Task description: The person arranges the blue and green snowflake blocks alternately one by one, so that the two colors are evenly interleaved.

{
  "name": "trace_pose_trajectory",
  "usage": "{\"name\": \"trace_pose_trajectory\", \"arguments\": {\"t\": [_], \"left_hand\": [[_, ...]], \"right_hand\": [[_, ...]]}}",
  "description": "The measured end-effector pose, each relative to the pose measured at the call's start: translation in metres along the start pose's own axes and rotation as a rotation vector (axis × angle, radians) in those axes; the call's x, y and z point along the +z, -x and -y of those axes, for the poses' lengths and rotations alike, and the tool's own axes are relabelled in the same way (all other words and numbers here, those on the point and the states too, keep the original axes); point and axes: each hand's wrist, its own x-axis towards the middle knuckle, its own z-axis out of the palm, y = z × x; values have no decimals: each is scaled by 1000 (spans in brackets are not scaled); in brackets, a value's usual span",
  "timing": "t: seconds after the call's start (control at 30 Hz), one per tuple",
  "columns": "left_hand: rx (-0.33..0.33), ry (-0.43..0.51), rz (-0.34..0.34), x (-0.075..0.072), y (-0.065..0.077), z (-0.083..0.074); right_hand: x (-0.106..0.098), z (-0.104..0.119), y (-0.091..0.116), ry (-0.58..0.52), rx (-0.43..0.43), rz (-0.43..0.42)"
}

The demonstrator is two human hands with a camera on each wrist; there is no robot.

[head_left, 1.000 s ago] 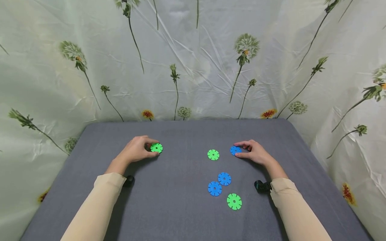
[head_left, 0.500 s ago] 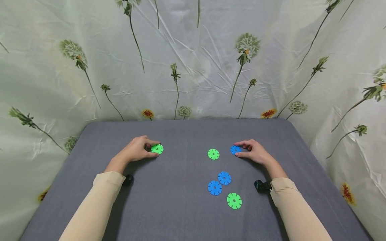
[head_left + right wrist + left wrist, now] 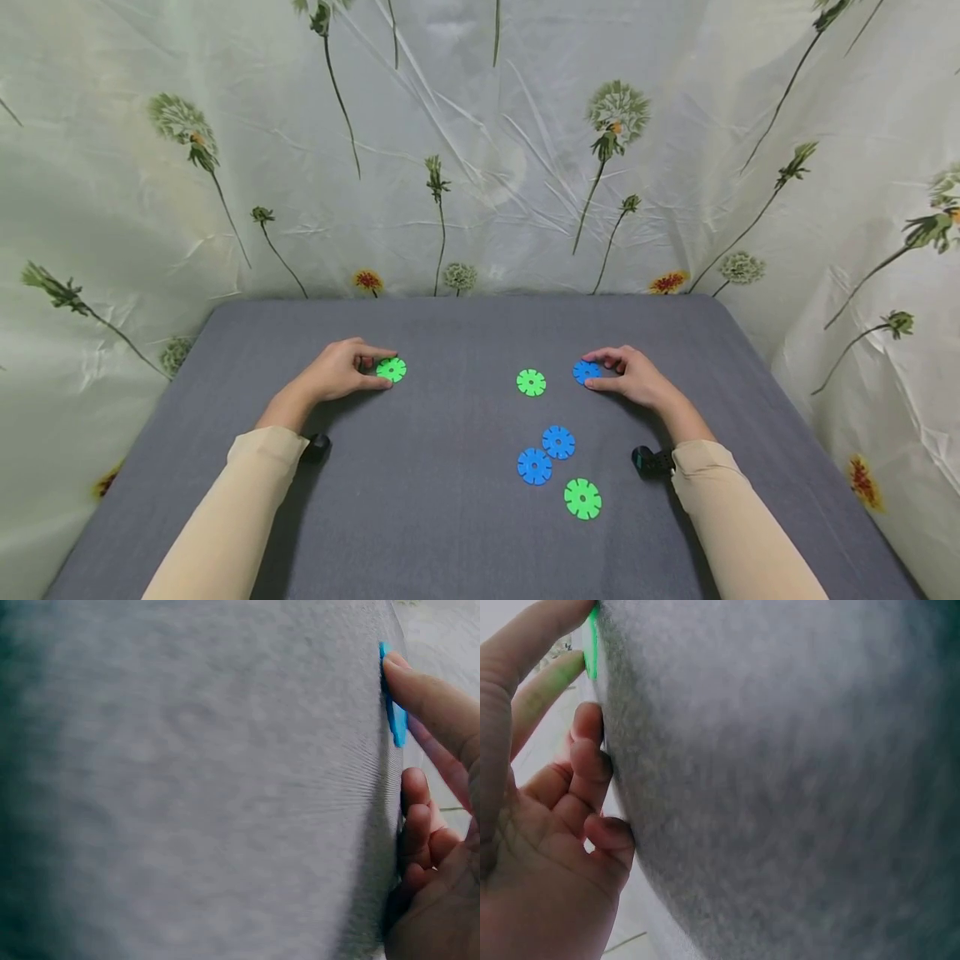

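Observation:
My left hand (image 3: 341, 372) pinches a green notched disc (image 3: 392, 370) between thumb and index finger, at the back left of the table. In the left wrist view that disc (image 3: 592, 646) shows as a thin green strip against the grey cloth, and the other fingers are curled. Across the table, my right hand (image 3: 636, 380) has thumb and index finger on opposite edges of a blue notched disc (image 3: 586, 372). The right wrist view shows the blue disc (image 3: 393, 697) edge-on, low on the cloth, partly hidden by the thumb. Left of it lies another green disc (image 3: 531, 382).
Two blue discs (image 3: 535, 467) lie side by side nearer the front, with a larger-looking green disc (image 3: 582, 499) to their right. All rest on the grey cloth-covered table (image 3: 435, 517). A flower-printed curtain (image 3: 495, 167) stands behind the table's back edge.
The left hand and its green disc have shifted very slightly right, then settled. The right hand stays on the blue disc. The loose discs keep their places.

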Motion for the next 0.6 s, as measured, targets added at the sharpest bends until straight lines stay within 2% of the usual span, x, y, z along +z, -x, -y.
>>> {"name": "trace_pose_trajectory", "arguments": {"t": [0.33,0.6], "left_hand": [[-49,17,13,-1,0,-3],[-51,28,10,-1,2,-5]], "right_hand": [[2,1,1,-34,-62,-47],[-2,-4,-1,-23,-55,0]]}}
